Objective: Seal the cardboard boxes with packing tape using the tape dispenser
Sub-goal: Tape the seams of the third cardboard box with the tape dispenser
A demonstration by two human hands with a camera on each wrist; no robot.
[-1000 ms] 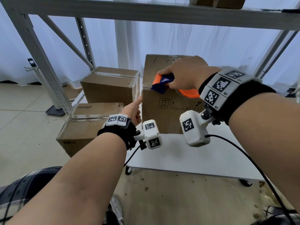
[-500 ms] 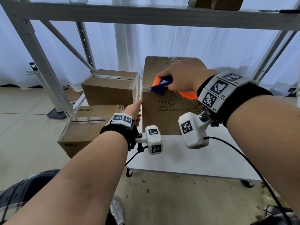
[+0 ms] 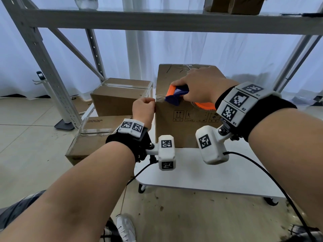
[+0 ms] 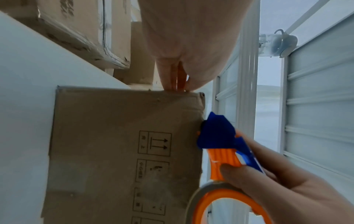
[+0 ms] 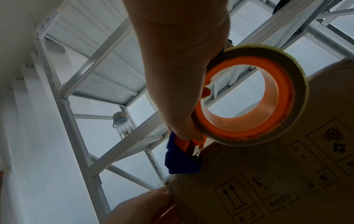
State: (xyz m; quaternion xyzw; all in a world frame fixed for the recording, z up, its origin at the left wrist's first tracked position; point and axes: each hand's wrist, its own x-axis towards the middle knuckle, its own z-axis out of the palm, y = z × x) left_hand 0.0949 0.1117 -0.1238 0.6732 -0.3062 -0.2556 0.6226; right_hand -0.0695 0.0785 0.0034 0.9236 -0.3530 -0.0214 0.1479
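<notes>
Right hand (image 3: 201, 88) grips the dispenser (image 3: 176, 95) at the box's (image 3: 181, 126) top edge; left hand (image 3: 143, 110), fingers curled, presses the box's corner.

The head camera looked forward and down from above both forearms, taking in the tall cardboard box (image 3: 185, 123) on the white cart (image 3: 218, 179) and the shelving frame (image 3: 157, 21) behind. The left wrist camera sat close below the left hand (image 4: 191, 45), looking along it at the box's printed side. The right wrist camera looked steeply upward past the right hand (image 5: 182, 68) at the shelving. All three shared the box's printed face and the tape dispenser (image 3: 176, 96).
</notes>
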